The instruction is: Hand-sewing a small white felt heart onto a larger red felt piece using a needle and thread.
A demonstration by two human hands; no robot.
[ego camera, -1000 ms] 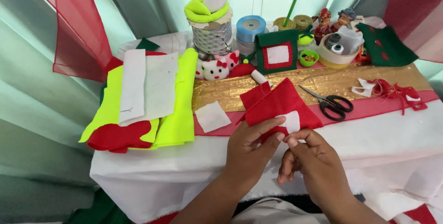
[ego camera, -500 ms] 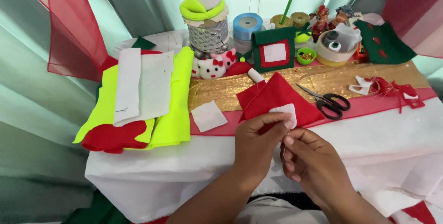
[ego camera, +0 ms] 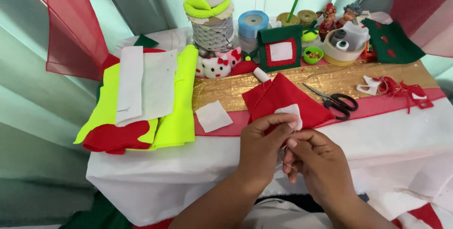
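My left hand (ego camera: 260, 143) pinches the near edge of a red felt piece (ego camera: 282, 97) that carries a small white felt patch (ego camera: 290, 111). That felt lies on the white-covered table (ego camera: 188, 163), partly over a gold strip (ego camera: 264, 85). My right hand (ego camera: 317, 164) is closed right beside the left one, fingertips together under the patch, holding a thin thread or needle that is barely visible. Both hands touch each other at the fingertips.
Black scissors (ego camera: 336, 100) lie right of the red felt. A loose white felt square (ego camera: 213, 115) sits to its left, beside a stack of yellow, white and red felt sheets (ego camera: 141, 101). Ribbon spools, a small plush toy (ego camera: 216, 66), a green felt frame (ego camera: 281, 49) and tubs crowd the back.
The view has shifted a little; both hands stay at the red felt's near edge, the right hand drawn slightly lower and closer to me.
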